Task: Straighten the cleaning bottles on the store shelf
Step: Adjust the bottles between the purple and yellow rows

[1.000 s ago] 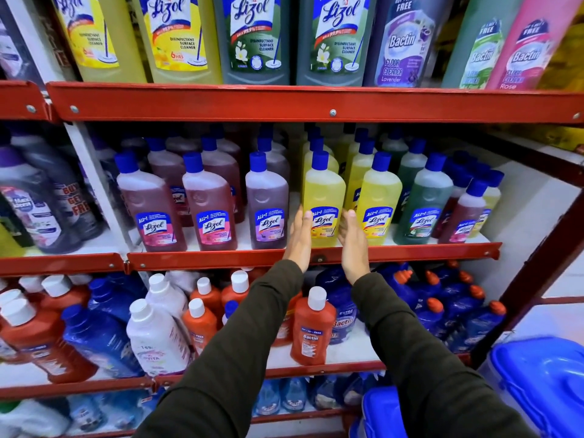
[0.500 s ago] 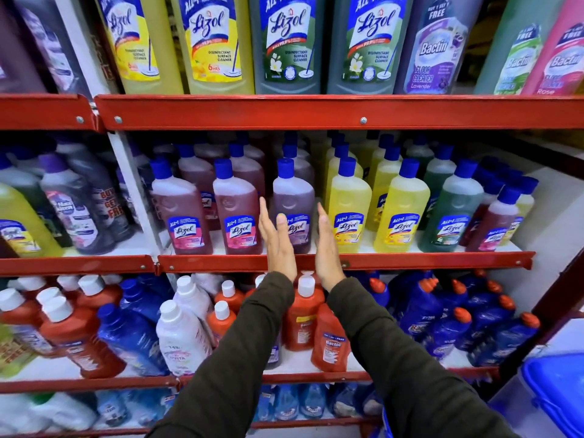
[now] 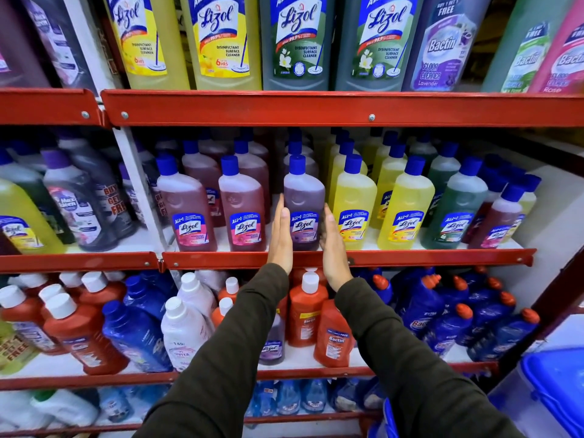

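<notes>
While the fingers of both hands are stretched straight and held together, flat like blades, they press against the two sides of a purple bottle (image 3: 304,203) standing at the front edge of the middle shelf (image 3: 347,258). The left hand (image 3: 280,237) lies palm-inward along the bottle's 9 o'clock side, its fingertips reaching up to about the top of the label. The right hand (image 3: 332,246) cups the 3 o'clock side a little lower, thumb resting toward the label; whether its fingertips curl behind the bottle cannot be told. The bottle stands upright with its blue cap at 12 o'clock and its label facing out.

At 9 o'clock from it, with a small gap, stands a pink bottle (image 3: 242,205), and a second pink bottle (image 3: 186,205) beyond that. At 3 o'clock, just beside the right hand, stands a yellow bottle (image 3: 354,203), then another yellow bottle (image 3: 406,207) and a green bottle (image 3: 455,207). More rows stand behind them.

Both dark green sleeves (image 3: 221,358) run down toward 6 o'clock, crossing the lower shelf of orange bottles (image 3: 305,308) and blue bottles (image 3: 420,303). Large bottles (image 3: 221,39) line the top shelf at 12 o'clock.
</notes>
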`<state>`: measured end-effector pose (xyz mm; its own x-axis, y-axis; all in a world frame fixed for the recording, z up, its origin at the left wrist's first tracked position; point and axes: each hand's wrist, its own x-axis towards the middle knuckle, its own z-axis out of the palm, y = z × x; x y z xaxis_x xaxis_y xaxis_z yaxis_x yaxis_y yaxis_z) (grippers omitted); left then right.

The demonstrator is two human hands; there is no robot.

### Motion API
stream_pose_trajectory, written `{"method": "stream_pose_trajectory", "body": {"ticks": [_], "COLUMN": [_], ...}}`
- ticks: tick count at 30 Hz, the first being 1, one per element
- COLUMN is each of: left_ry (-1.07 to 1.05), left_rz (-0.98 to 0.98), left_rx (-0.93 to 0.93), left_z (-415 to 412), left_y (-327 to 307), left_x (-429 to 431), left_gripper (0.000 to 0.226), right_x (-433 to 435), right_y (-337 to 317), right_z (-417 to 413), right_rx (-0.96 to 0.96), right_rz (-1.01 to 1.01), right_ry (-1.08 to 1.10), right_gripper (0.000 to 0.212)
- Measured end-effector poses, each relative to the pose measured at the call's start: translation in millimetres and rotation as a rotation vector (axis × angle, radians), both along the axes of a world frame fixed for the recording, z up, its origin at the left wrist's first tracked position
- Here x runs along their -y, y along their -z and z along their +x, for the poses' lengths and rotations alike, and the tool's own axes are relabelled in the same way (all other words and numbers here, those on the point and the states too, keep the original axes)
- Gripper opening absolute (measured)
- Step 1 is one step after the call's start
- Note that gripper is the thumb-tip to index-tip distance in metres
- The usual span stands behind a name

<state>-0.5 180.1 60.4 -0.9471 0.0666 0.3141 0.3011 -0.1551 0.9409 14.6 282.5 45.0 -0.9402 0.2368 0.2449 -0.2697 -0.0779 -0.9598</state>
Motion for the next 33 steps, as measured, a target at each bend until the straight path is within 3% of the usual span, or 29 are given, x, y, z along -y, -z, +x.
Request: {"method": "stream_pose_trajectory", "body": {"ticks": [9,12,15,17,20,22,27,31,33], "left_ry": [-0.010,-0.143,-0.357,-0.494,-0.611,-0.580,-0.259,-0.160,-0.127], "left_rz": [-0.026,-0.089,-0.120,-0.145,-0.115,-0.083,-0.074,-0.111,-0.136], "left_rx": [-0.026,-0.077,-0.263,-0.379,-0.406,-0.333,0.004,0.009,0.017], "left_z": [-4.6,-3.2,8.5,13.0,7.2,2.4,-3.3,-4.9,-4.8], "left_y": [7.6,18.8,26.0,25.5,25.3,23.3,16.6,16.6,15.6], "left_x": [0.6,2.7,14.5,28.0,48.7,61.2,87.2,95.0,96.6], "left_gripper": [0.084,0.065,0.045,0.042,0.047,0.057,0.082,0.069,0.073], "right_x": [-4.0,3.1,13.3,22.2,42.2,59.0,91.6,95.9,95.1], "right_y": [6.0,13.7,14.0,15.9,22.3,21.8,9.0,5.2,5.2], "right_z": [-5.0,-4.6,5.8,8.5,3.7,1.3,-8.2,-9.5,-7.7], "right_rx": [-0.014,-0.050,-0.164,-0.223,-0.217,-0.164,0.028,0.061,0.058], "right_rz": [0.057,0.088,0.081,0.058,0.046,0.055,0.119,0.048,0.034], "right_ry": [0.005,0.215,0.451,0.464,0.298,0.132,-0.110,-0.169,-0.148], "right_gripper": [0.082,0.064,0.038,0.040,0.046,0.051,0.090,0.074,0.068]}}
